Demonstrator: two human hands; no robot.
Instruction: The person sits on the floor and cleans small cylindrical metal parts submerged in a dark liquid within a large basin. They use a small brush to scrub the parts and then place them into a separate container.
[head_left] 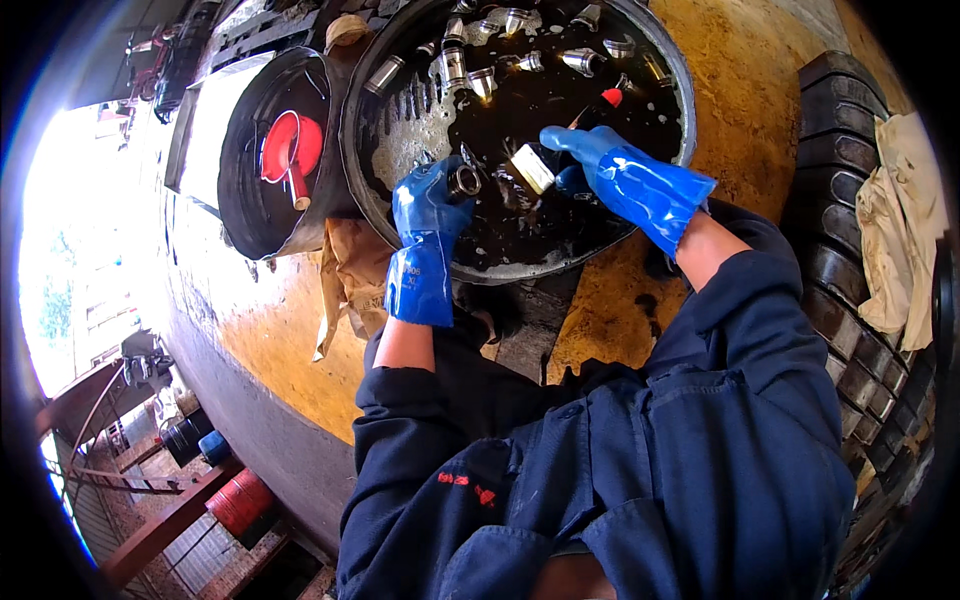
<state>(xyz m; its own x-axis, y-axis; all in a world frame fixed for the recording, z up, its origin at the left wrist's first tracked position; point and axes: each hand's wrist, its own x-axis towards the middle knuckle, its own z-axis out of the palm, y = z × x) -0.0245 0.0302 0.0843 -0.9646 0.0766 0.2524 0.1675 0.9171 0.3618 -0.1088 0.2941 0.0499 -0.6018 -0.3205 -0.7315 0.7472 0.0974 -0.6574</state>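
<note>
My left hand [425, 197], in a long blue rubber glove, is closed around a shiny cylindrical metal part [465, 181]; its round open end faces up, and the rest is hidden by the fingers. To its right, my right hand [598, 162], gloved likewise, grips a paintbrush [533, 168] with pale bristles pointing at the metal part, a small gap between them. A red-tipped dark handle [611, 97] sticks out beyond the right hand, seemingly the brush's own. Both hands are over a wide round tub [352, 150] of dark, foamy liquid.
Several shiny metal parts [481, 82] lie in the tub's far side. On the left, a smaller black tub [240, 200] holds a red scoop-like vessel [290, 145]. Brown paper [355, 265] lies beside it. Dark ridged metal blocks [835, 170] with a beige cloth [905, 220] stand right.
</note>
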